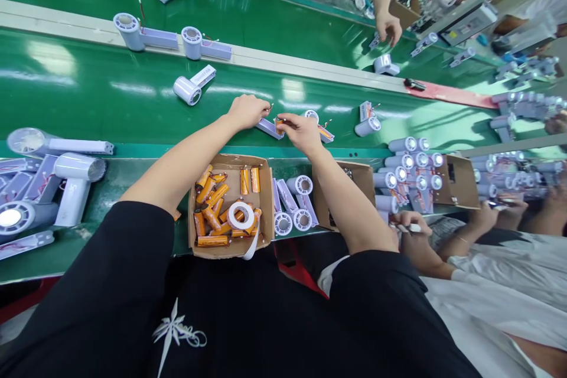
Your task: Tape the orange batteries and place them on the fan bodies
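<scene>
Box [267,201]: open, right in front of your body, with orange batteries [212,241] inside and a tape roll [231,214] lying on them.
Side fans [290,201]: just right of the box, several lying close together.
Fan pile [73,189]: well left of the box, white and lilac.
Second box [367,180]: right of the box, past the side fans, partly behind your forearm.
Right hand [302,130]: beyond the box, toward its right; your fingers grip a battery [279,124].
Handle [271,130]: beyond the box, beneath your fingertips, the battery at its right end.
Left hand [248,111]: straight beyond the box; your fingertips pinch a thin wire [271,107].
Lone fan [190,87]: on the belt [146,124], beyond the box and leftward.
Divider [274,60]: farther beyond the box, carrying two wired fans [133,35] on its left stretch.
Co-worker's hands [390,26]: farthest beyond the box, rightward.
</scene>
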A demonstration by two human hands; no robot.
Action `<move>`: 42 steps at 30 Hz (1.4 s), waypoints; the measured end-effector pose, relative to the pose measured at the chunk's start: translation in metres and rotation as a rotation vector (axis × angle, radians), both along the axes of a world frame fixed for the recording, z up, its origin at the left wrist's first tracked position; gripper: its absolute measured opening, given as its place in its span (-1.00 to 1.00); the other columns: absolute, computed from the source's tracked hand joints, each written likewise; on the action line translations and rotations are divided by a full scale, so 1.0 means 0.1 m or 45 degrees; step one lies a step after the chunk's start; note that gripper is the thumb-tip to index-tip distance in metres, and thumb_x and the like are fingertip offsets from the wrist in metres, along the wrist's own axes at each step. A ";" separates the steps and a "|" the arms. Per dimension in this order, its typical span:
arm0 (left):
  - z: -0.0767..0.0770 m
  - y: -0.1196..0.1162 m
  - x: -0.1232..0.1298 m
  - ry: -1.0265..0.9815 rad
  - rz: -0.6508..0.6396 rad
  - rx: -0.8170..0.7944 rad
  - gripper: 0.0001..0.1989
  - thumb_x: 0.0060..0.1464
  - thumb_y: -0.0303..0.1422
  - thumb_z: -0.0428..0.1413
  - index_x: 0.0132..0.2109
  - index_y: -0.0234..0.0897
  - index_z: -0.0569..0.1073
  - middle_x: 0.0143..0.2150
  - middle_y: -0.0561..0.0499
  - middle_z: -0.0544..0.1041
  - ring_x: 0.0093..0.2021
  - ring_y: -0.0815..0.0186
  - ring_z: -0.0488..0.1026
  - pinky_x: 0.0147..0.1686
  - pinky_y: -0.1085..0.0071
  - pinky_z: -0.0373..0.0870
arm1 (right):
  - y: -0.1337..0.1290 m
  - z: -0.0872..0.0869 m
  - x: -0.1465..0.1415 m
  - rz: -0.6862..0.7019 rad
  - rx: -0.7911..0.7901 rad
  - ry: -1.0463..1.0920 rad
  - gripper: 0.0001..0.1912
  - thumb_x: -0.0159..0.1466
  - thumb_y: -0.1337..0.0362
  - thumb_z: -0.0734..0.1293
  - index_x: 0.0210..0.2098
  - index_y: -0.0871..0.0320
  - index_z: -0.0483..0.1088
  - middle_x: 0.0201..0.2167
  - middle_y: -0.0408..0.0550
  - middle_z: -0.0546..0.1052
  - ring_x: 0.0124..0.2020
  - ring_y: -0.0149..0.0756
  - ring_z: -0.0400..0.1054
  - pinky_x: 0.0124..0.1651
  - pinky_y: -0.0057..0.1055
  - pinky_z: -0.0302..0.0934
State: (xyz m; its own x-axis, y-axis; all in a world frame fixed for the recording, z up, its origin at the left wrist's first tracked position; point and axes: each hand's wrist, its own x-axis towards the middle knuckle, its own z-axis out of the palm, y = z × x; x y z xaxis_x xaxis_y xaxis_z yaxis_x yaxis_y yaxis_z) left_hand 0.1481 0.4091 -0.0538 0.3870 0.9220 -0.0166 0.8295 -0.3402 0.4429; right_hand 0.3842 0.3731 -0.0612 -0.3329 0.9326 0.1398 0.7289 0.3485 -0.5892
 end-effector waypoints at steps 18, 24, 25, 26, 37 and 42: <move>-0.03 0.07 0.22 0.018 -0.033 0.036 -0.67 0.36 -0.23 0.11 0.08 -0.04 0.75 0.05 -0.13 0.75 0.13 -0.10 0.61 0.09 0.07 0.47 | -0.01 -0.09 0.05 0.028 0.050 -0.398 -0.68 0.46 0.25 0.37 0.14 0.08 0.66 0.05 0.06 0.77 0.02 0.07 0.67 0.11 -0.08 0.50; -0.07 0.11 0.29 0.010 -0.007 0.037 -0.66 0.33 -0.24 0.10 0.07 -0.02 0.75 0.05 -0.12 0.74 0.10 -0.08 0.61 0.06 0.09 0.46 | 0.04 -0.02 -0.21 0.111 -0.015 -0.707 -0.63 0.52 0.13 0.36 0.21 0.07 0.66 0.20 0.19 0.70 0.13 0.23 0.62 0.21 0.07 0.46; -0.08 0.12 0.31 0.009 -0.005 0.041 -0.66 0.34 -0.24 0.09 0.06 -0.01 0.75 0.05 -0.11 0.74 0.09 -0.07 0.61 0.06 0.10 0.45 | 0.07 -0.01 -0.19 0.128 -0.041 -0.677 -0.63 0.51 0.16 0.37 0.22 0.06 0.66 0.20 0.17 0.70 0.14 0.22 0.62 0.24 0.09 0.45; -0.08 0.13 0.33 0.011 -0.008 0.044 -0.66 0.34 -0.24 0.09 0.05 -0.01 0.75 0.04 -0.11 0.74 0.09 -0.06 0.61 0.06 0.11 0.44 | 0.11 0.00 -0.13 0.152 -0.086 -0.620 -0.63 0.50 0.19 0.37 0.22 0.04 0.66 0.19 0.12 0.71 0.15 0.20 0.63 0.28 0.09 0.44; 0.10 0.15 0.47 0.059 -0.021 -0.042 -0.67 0.36 -0.28 0.06 0.07 -0.05 0.70 0.15 -0.17 0.72 0.22 -0.06 0.59 0.22 0.07 0.43 | 0.14 0.11 0.29 -0.316 -0.291 -0.311 -0.79 0.37 0.28 0.45 -0.08 0.23 0.70 -0.11 0.10 0.77 -0.09 -0.14 0.64 0.16 -0.18 0.52; 0.30 -0.13 0.50 0.035 -0.041 -0.057 -0.42 0.28 -0.37 0.16 0.42 -0.20 0.49 0.49 -0.20 0.49 0.52 0.03 0.37 0.47 0.13 0.27 | 0.11 0.30 0.09 -0.355 -0.274 -0.372 -0.87 0.27 0.32 0.50 -0.21 0.23 0.69 -0.18 0.21 0.76 -0.04 0.04 0.64 0.21 -0.03 0.49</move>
